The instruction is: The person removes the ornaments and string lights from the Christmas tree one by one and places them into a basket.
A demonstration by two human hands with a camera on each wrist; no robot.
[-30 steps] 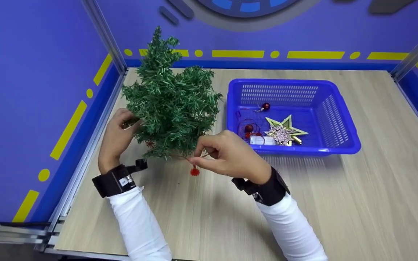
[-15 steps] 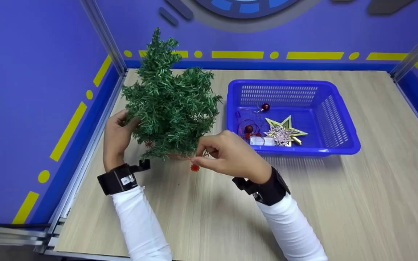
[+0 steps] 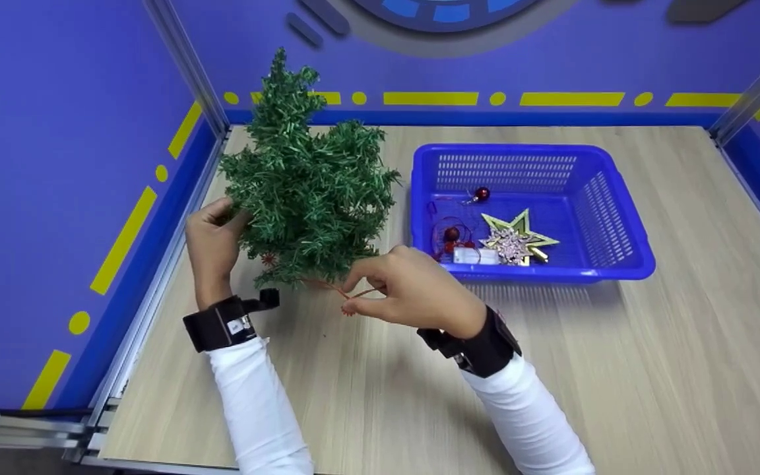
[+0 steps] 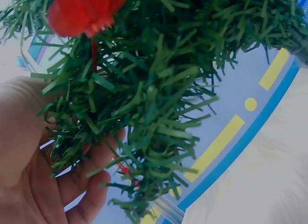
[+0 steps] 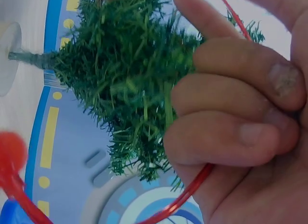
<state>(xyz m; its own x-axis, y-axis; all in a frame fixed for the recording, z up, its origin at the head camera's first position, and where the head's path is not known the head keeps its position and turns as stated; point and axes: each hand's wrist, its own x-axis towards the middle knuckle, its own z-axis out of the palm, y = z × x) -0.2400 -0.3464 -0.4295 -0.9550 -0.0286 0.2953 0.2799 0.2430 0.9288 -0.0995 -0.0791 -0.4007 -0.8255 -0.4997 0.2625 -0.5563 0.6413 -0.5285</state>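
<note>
A small green artificial Christmas tree stands at the table's left in the head view. At its left side my left hand grips a branch, fingers curled behind the needles in the left wrist view. Above that hand hangs a red lantern-shaped bulb. My right hand, low in front of the tree, pinches the red wire of a light string between thumb and forefinger. In the right wrist view the red wire also runs through the curled fingers, and a blurred red bulb hangs beyond.
A blue plastic basket stands right of the tree. In it lie a gold star, a pink snowflake, red baubles and a white box with red wire near it. Blue panels wall the table's left and back.
My right hand has shifted slightly left and down, and the red bulb below its fingertips is now mostly covered. The left wrist has moved a little to the right while that hand stays at the branch.
</note>
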